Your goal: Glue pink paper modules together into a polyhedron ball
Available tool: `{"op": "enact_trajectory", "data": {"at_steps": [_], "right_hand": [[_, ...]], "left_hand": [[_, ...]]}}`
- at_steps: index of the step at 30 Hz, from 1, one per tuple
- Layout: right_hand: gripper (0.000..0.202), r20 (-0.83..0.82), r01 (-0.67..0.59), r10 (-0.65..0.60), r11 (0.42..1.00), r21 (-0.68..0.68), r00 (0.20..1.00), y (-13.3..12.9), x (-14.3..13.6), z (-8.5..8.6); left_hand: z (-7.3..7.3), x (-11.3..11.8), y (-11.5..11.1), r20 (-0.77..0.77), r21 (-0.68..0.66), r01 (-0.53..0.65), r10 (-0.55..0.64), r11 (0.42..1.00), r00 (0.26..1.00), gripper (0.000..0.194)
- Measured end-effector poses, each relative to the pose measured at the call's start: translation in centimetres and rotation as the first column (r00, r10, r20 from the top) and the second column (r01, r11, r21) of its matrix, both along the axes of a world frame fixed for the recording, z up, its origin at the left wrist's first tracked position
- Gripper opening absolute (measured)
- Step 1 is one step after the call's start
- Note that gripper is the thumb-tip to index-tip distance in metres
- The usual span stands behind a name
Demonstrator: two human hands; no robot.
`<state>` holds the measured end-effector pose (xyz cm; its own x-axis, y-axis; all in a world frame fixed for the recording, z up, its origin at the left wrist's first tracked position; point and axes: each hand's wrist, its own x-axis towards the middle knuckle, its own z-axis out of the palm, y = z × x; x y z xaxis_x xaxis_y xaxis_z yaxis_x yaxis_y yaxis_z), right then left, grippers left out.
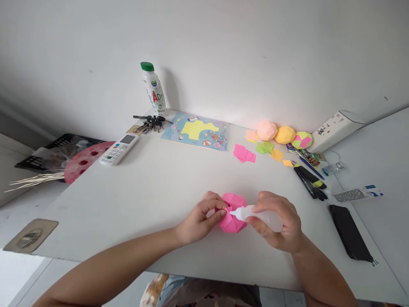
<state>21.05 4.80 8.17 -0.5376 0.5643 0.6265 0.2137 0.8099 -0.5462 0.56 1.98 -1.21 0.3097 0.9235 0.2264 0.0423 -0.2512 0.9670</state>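
A faceted pink paper shape [232,225] rests on the white table near its front, with a dark gap in its upper side. The fingers of my left hand [204,216] pinch its left edge near the gap. My right hand [280,219] is wrapped round a white squeeze bottle [267,218], which lies tilted almost level. The bottle's narrow nozzle points left and reaches the pink paper beside my left fingertips. Farther back lie loose pink paper pieces [244,154], with green pieces [264,148] and orange pieces [277,154] to their right.
Three faceted paper balls [284,134] stand by the wall. A patterned booklet [195,131], keys [153,123], a drink bottle [155,90] and a white remote [119,149] are at the back left. Cutters and scissors [309,183] and a black pouch [350,232] lie right.
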Motion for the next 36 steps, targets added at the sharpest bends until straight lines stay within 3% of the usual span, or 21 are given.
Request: {"op": "enact_trajectory", "data": {"at_steps": [9,26,36], "right_hand": [[0.014,-0.074,-0.006,0.006,1.0,0.0,0.997,0.03,-0.23,-0.29],[0.018,-0.009,-0.109,0.109,0.993,0.045,0.994,0.21,-0.36,0.49],[0.017,0.004,-0.11,0.11,0.993,0.052,0.994,0.29,-0.3,0.44]], "left_hand": [[0.31,-0.01,-0.08,0.008,-0.005,0.007,-0.007,1.0,1.0,0.036],[0.34,0.02,-0.07,0.012,-0.069,-0.01,0.011,0.998,1.0,0.037],[0.29,0.06,-0.01,0.021,-0.064,-0.006,0.007,0.998,1.0,0.039]]}}
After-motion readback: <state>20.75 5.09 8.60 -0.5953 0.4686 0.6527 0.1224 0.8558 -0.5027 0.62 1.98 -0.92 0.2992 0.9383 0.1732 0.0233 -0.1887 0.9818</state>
